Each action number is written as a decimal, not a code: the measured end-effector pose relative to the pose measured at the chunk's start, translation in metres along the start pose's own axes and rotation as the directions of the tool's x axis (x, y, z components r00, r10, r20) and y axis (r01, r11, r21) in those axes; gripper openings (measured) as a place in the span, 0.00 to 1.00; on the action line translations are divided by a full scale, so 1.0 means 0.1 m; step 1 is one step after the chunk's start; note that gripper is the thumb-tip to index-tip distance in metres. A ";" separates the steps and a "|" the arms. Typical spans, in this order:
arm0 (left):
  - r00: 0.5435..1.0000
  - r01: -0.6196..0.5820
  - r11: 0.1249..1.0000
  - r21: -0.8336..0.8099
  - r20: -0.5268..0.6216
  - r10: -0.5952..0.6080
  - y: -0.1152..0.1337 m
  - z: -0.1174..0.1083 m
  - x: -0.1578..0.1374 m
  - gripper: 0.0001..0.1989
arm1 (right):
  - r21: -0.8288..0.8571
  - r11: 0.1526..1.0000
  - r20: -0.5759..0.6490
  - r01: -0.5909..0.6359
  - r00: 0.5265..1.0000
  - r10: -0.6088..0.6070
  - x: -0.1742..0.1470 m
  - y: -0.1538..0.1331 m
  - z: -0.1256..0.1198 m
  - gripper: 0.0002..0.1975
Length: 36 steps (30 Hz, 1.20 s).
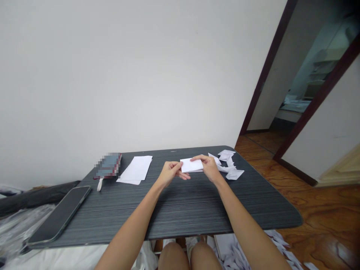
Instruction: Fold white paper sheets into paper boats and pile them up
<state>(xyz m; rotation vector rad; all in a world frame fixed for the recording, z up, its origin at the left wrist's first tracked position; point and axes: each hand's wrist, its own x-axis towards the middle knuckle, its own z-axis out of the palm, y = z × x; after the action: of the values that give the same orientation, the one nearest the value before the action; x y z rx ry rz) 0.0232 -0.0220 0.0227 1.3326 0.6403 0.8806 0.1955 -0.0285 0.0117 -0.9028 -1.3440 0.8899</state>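
A small folded sheet of white paper is held between my two hands above the middle of the dark table. My left hand pinches its left end between thumb and fingers, the lower fingers stretched out beneath it. At the right end, my right hand grips the paper with its fingers lying over the top edge. Just right of that hand lie several folded white paper pieces in a loose pile. Flat white sheets rest on the table to the left of my hands.
A dark phone lies at the table's left edge, near a blurred-out object with a red rim and a white strip. The black table meets a white wall behind. Many folded papers lie below the table's front edge.
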 end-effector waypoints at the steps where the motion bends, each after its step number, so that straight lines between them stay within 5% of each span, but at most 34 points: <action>1: 1.000 -0.001 1.000 0.005 0.000 0.001 0.00 0.00 0.00 0.19 | -0.002 1.000 0.000 0.003 1.000 -0.003 0.00 0.00 0.00 0.10; 11: 0.999 -0.036 0.994 0.106 0.029 0.033 0.03 -0.01 -0.02 0.18 | -0.050 0.998 0.051 0.046 0.998 -0.044 0.01 0.02 -0.06 0.12; 15: 0.994 -0.079 0.972 0.220 0.097 0.059 0.05 0.00 -0.05 0.19 | -0.057 0.991 -0.019 0.122 0.992 -0.123 0.01 -0.06 -0.14 0.13; 18: 0.980 -0.076 0.951 0.301 0.201 0.015 0.07 0.03 -0.09 0.20 | -0.139 0.988 0.086 0.061 0.995 -0.050 -0.02 -0.14 -0.11 0.11; 23: 0.956 -0.077 0.918 0.390 0.289 -0.042 0.09 0.07 -0.13 0.20 | -0.303 0.953 0.357 0.010 0.928 0.104 -0.07 -0.17 0.03 0.11; 30: 0.952 -0.078 0.914 0.399 0.303 -0.051 0.07 0.07 -0.12 0.19 | -0.274 0.961 0.370 0.027 0.926 0.079 -0.09 -0.18 0.09 0.11; 36: 0.966 -0.061 0.943 0.327 0.257 -0.027 0.12 0.00 -0.12 0.18 | -0.202 0.976 0.349 -0.076 0.926 0.145 -0.06 -0.10 0.02 0.11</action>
<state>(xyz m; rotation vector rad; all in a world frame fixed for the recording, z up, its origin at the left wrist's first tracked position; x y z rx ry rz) 0.0151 -0.0319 0.0331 1.7276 0.5892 0.6120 0.1933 -0.0379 0.0184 -0.9981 -1.7303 1.0689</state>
